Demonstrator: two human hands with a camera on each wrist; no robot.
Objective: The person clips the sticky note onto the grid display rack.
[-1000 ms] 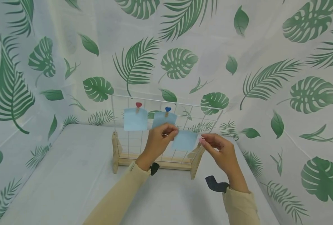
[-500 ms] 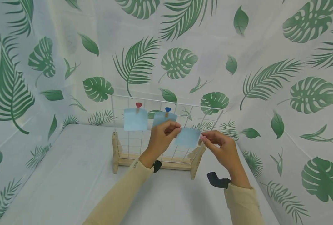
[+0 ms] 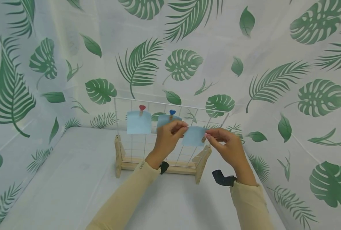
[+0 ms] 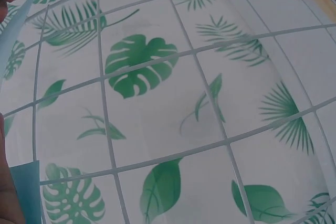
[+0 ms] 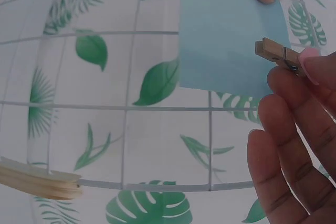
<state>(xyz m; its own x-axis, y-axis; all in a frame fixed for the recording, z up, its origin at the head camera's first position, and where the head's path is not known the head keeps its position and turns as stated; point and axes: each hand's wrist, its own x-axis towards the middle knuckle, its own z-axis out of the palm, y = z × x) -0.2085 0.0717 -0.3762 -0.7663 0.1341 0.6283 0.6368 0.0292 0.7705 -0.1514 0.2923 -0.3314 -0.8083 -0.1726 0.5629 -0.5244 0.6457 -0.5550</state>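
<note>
My left hand (image 3: 170,137) pinches the upper left corner of a light blue square paper note (image 3: 194,136), held up in front of the white wire grid (image 3: 185,104). At the note's right side my right hand (image 3: 227,145) pinches a small wooden clothespin (image 5: 281,53) with a pink end, between thumb and index finger. In the right wrist view the clothespin's jaws overlap the note's face. Another blue note (image 3: 138,123) hangs on the grid under a red heart clothespin (image 3: 142,108). Beside it, a blue heart clothespin (image 3: 172,113) holds a note (image 3: 166,119) partly hidden by my left hand.
The grid stands on a wooden base (image 3: 159,167) with two upright end pieces on a white table (image 3: 72,179). A white cloth with green leaves (image 3: 210,48) rises behind and on both sides.
Both hands have risen slightly, and the left has shifted right, carrying the paper note higher up the grid. The two hanging notes have stayed in place.
</note>
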